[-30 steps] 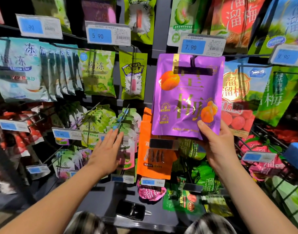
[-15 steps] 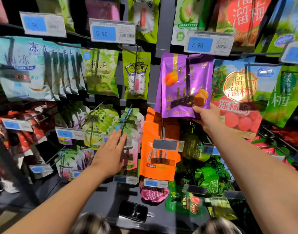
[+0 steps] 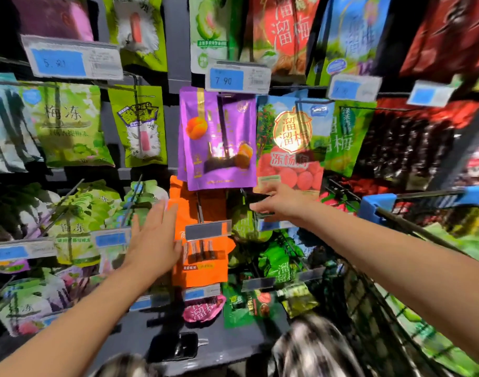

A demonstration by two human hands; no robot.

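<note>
Just above and to the left of the right hand (image 3: 283, 205), a purple pouch (image 3: 216, 175) hangs flat from a thin metal peg. It is a glossy, rectangular foil bag printed with round orange fruit, and more of the same kind sit behind it. The hand holds nothing. Its fingers are stretched out loosely and point left under the pouch's bottom edge, apart from it, and blur hides whether the fingertips touch the dark tag holder there. Straight above the hand hangs a shiny red-and-green bag (image 3: 290, 142) with round red fruit on it, its lower edge just beside the knuckles. Higher up, a blue-and-white price tag (image 3: 237, 78) reads 7.90. The left hand (image 3: 154, 240) is also free, spread flat with straight fingers. Its right side overlaps the left edge of a smooth orange pouch (image 3: 203, 270) on a lower peg, but whether it touches the pouch cannot be told. Left of that hand, crinkly pale green bags (image 3: 78, 210) bunch along slanting pegs. Below both wrists, a black phone (image 3: 178, 349) lies flat on the dull grey shelf (image 3: 232, 338). Right of the right forearm stands a wire cart (image 3: 368, 308) with a blue plastic handle.
</note>
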